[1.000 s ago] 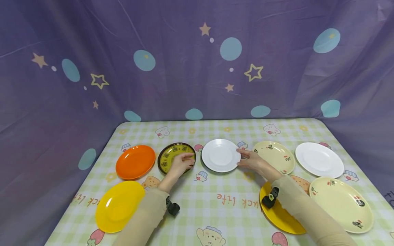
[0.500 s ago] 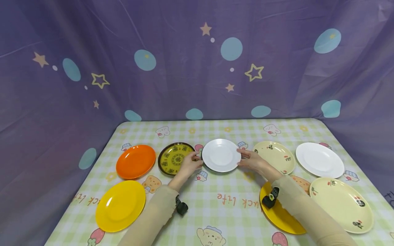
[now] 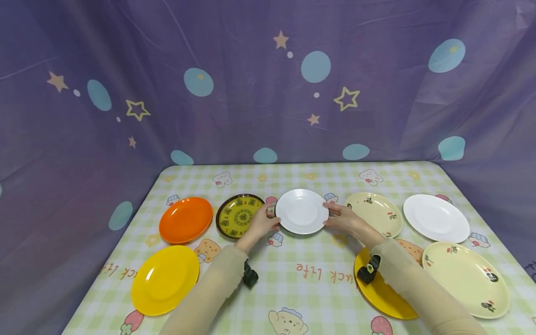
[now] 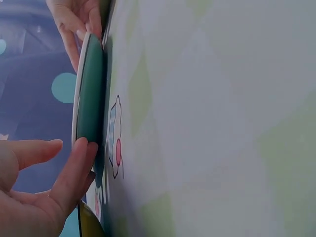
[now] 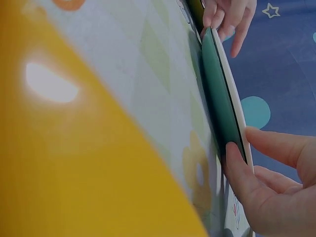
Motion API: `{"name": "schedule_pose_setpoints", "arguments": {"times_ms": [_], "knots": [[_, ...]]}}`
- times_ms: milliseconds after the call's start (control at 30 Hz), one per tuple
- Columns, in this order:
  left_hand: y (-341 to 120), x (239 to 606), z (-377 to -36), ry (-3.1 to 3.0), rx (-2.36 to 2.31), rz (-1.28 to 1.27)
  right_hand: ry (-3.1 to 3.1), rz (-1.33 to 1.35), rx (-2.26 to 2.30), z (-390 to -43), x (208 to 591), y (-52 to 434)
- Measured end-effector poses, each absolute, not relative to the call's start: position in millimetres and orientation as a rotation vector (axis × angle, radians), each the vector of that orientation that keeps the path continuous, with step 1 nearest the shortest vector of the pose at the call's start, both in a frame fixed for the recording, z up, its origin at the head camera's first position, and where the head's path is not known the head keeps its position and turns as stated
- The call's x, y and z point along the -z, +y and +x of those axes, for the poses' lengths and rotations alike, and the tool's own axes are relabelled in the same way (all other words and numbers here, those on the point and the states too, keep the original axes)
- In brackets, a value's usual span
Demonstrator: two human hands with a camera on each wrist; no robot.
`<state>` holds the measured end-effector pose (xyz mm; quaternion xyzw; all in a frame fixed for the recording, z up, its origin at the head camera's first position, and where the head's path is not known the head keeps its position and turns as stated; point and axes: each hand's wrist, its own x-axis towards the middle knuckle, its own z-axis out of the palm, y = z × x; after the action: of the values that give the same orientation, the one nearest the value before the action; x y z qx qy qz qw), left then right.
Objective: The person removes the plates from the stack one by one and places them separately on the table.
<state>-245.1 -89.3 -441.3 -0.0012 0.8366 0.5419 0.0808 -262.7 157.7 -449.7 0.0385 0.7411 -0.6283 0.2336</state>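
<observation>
A small round plate [image 3: 302,211], white on top with a green underside, is at the middle of the table between both hands. My right hand [image 3: 344,219] pinches its right rim; in the right wrist view, one digit lies on the white side and another on the green underside [image 5: 219,98]. My left hand [image 3: 261,222] is at the left rim. Its lower fingertips [image 4: 81,148] touch the green underside in the left wrist view, while an upper digit extends apart from the rim. Beside the left hand lies a brown-rimmed olive patterned plate [image 3: 234,216], partly covered by that hand.
An orange plate [image 3: 186,220] and a yellow plate [image 3: 165,280] lie at the left. On the right are two cream plates [image 3: 372,211] [image 3: 465,279], a white oval plate [image 3: 436,218] and another yellow plate [image 3: 385,291], partly under the right forearm. A checked cloth [image 3: 318,298] covers the table.
My left hand has moved right, from over the olive plate to the white plate's left rim. My right hand stays on the right rim, and the plates have barely shifted.
</observation>
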Motion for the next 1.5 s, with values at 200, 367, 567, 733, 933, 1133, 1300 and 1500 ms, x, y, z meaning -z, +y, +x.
{"name": "schedule_pose_setpoints", "arguments": {"times_ms": [200,367,567,733,933,1133,1300,1500], "knots": [[-90,442,-254,2.558,-1.507,-0.001,2.058,0.103,1.701,-262,449,157],[-90,443,-260,2.559,-1.487,-0.010,2.046,0.089,1.719,-262,449,158],[-90,443,-263,2.559,-1.473,-0.010,2.060,0.085,1.718,-261,448,159],[-89,441,-264,2.504,-1.539,-0.018,2.077,0.058,1.723,-261,448,159],[-89,437,-265,2.475,-1.543,-0.043,2.096,0.072,1.698,-260,447,158],[-90,436,-266,2.483,-1.494,-0.033,2.131,0.044,1.684,-261,447,157],[-91,436,-268,2.495,-1.469,-0.031,2.163,0.015,1.685,-262,447,156],[-91,437,-269,2.498,-1.476,-0.035,2.207,0.013,1.638,-262,445,156]]}}
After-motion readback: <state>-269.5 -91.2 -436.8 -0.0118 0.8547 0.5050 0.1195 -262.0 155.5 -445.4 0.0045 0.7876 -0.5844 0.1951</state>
